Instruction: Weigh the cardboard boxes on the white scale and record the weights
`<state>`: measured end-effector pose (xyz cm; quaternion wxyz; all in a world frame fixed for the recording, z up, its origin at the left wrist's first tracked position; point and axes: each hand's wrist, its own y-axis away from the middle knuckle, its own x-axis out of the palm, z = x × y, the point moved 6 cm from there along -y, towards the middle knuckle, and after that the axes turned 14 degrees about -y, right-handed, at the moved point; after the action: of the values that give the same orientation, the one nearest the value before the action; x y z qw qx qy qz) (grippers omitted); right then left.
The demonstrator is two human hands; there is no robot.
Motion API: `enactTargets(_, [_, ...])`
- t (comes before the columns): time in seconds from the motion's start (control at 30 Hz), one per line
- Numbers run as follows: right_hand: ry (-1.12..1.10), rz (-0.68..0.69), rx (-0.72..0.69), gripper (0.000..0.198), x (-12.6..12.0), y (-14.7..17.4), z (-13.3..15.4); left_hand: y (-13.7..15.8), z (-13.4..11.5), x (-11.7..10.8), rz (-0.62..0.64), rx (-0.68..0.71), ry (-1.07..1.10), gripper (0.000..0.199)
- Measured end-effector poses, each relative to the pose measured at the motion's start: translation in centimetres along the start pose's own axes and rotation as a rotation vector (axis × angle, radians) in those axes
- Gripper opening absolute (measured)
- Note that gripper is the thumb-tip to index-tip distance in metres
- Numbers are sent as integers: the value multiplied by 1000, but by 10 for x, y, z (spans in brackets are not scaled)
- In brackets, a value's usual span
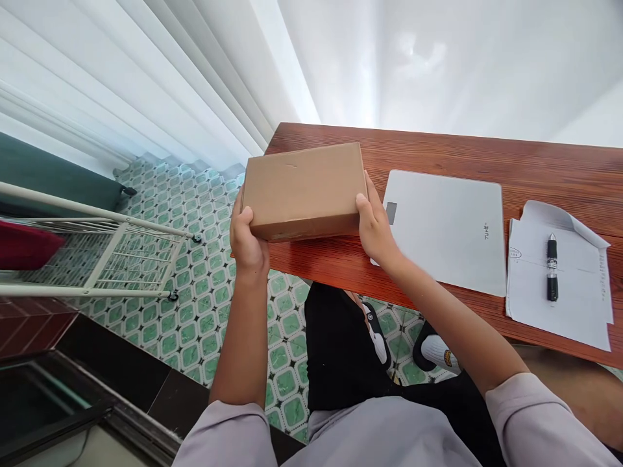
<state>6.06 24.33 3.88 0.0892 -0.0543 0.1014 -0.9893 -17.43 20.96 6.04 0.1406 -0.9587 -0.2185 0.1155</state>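
A closed brown cardboard box (304, 188) is held between my two hands over the left end of the wooden table. My left hand (247, 239) grips its left end, thumb on the near top corner. At the right end, my right hand (374, 224) clasps the box with its thumb on the top edge. The fingers of both hands are partly hidden behind the box ends. Just right of my right hand, a closed silver laptop (448, 227) lies flat on the table. Whether the box touches the table I cannot tell.
Papers (559, 285) lie right of the laptop, with a black pen (551, 267) on top. The wooden table (423, 148) ends at the left near the box. A white wheeled rack (131, 259) stands on the green tiled floor (204, 285). White curtains (185, 78) hang behind.
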Motion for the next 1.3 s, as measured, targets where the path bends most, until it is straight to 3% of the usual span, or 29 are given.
enactTargets(0.17, [-13, 6, 66, 67, 6, 3, -5, 3, 13, -5, -11, -31, 45, 48])
enactTargets(0.8, [23, -3, 98, 67, 9, 7, -23, 10, 35, -6, -45, -94, 51, 49])
enactTargets(1.3, [120, 65, 115, 87, 8, 11, -28, 17, 41, -7, -132, -132, 34, 50])
